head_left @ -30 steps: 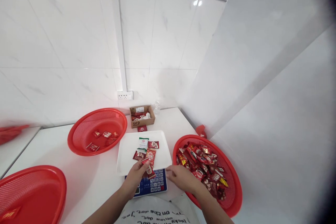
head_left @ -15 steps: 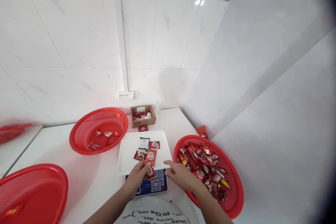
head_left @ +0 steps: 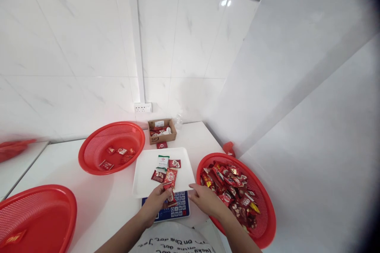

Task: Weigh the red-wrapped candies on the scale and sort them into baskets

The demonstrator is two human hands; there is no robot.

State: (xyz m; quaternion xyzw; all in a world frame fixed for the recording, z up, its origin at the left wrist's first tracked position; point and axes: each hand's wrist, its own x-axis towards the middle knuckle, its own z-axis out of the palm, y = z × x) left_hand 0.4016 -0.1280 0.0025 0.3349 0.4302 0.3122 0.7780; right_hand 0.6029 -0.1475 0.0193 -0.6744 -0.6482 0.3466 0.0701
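Since half a second ago, the right hand (head_left: 204, 201) has eased back slightly to the near right corner of the tray (head_left: 141, 174), while the small packets (head_left: 169, 176) lying just beyond the left fingers look unmoved, so nothing seems to have been added there. The left hand (head_left: 156, 202) reaches forward, fingers pinched on red packets (head_left: 171, 198) above the scale (head_left: 181, 208) beneath; the right fingers curl loosely, holding nothing visible, the full basket (head_left: 268, 209) beside them.

The white table (head_left: 101, 205) carries two red baskets (head_left: 92, 152) (head_left: 44, 221), a scale (head_left: 180, 205), a cardboard box (head_left: 163, 139) and one red packet (head_left: 162, 145).
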